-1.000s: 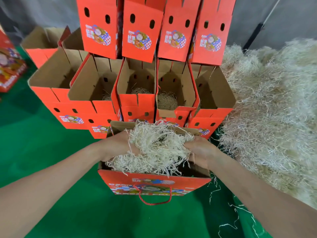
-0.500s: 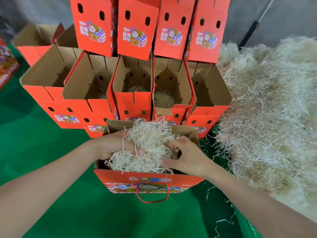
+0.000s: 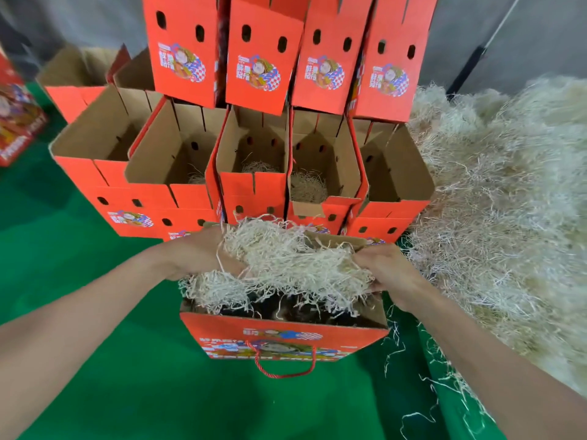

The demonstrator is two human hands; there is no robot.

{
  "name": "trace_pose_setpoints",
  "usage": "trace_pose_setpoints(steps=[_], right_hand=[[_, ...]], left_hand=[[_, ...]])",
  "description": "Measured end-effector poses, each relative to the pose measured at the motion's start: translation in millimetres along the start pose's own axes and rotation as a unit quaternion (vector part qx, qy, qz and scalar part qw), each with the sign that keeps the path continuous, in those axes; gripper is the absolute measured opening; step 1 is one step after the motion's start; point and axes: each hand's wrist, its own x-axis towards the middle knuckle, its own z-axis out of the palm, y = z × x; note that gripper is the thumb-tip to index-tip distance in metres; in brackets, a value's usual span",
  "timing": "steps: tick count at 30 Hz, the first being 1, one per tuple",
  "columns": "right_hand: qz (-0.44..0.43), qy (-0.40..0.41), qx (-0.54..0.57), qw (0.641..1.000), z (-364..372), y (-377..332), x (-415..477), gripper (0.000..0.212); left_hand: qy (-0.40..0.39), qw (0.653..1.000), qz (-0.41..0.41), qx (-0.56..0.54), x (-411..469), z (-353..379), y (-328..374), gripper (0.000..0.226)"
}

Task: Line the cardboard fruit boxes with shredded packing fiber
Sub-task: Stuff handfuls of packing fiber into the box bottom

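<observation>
The pale wad of shredded packing fiber (image 3: 286, 265) hangs crosswise just over the mouth of the open red cardboard box (image 3: 282, 331), left hand (image 3: 200, 252) and right hand (image 3: 390, 274) each with fingers clamped on one end, so I'd say straight down is the way in.

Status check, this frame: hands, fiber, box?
Left hand and right hand both grip the wad. Wad spread over the front box, mostly above its rim. Nothing blocks the opening.

Green mat (image 3: 95, 392) covers the floor. Grey wall (image 3: 540, 42) behind. Dark pole (image 3: 467, 70), thin and pale in its upper part, slants across the wall at upper right.
</observation>
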Motion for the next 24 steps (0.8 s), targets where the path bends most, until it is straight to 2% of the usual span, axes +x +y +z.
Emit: trace_pose_setpoints(steps=[2, 3, 4, 6, 7, 9, 11, 13, 16, 20, 22, 24], right_hand=[[0.009, -0.008, -0.008, 1.0, -1, 0, -1, 0.012], [-0.008, -0.009, -0.044, 0.999, -1, 0, -1, 0.016], [-0.033, -0.013, -0.083, 0.996, 0, 0, -1, 0.02], [-0.089, -0.026, -0.156, 0.984, 2, 2, -1, 0.015], [-0.111, -0.032, -0.171, 0.979, 4, 2, -1, 0.02], [-0.15, -0.053, -0.159, 0.974, 8, 0, -3, 0.043], [-0.163, -0.102, -0.128, 0.973, 19, -3, -6, 0.058], [-0.162, -0.143, -0.121, 0.969, 31, -2, -2, 0.061], [-0.158, -0.097, -0.179, 0.966, 36, 3, 6, 0.052], [-0.14, -0.027, -0.255, 0.956, 21, 11, 12, 0.062], [-0.147, -0.011, -0.281, 0.948, 19, 11, 14, 0.062], [-0.129, -0.01, -0.267, 0.955, 19, 8, 16, 0.059]], left_hand=[[-0.077, 0.986, 0.01, -0.148, -7, 1, 9, 0.064], [-0.102, 0.974, 0.007, -0.203, -9, 2, 12, 0.07], [-0.117, 0.959, 0.006, -0.26, -12, 4, 18, 0.074], [-0.117, 0.934, -0.004, -0.338, -8, 6, 15, 0.077], [-0.111, 0.929, -0.002, -0.353, -5, 8, 14, 0.08], [-0.088, 0.942, 0.009, -0.323, 1, 13, 13, 0.09], [-0.045, 0.948, 0.035, -0.314, 5, 23, 17, 0.084], [-0.024, 0.944, 0.058, -0.323, 7, 32, 22, 0.07], [-0.032, 0.95, 0.085, -0.299, 6, 28, 22, 0.06], [-0.01, 0.956, 0.08, -0.283, -4, 8, 12, 0.047], [-0.035, 0.934, 0.062, -0.35, -5, 6, 11, 0.05], [-0.078, 0.885, 0.039, -0.458, -5, 7, 13, 0.049]])
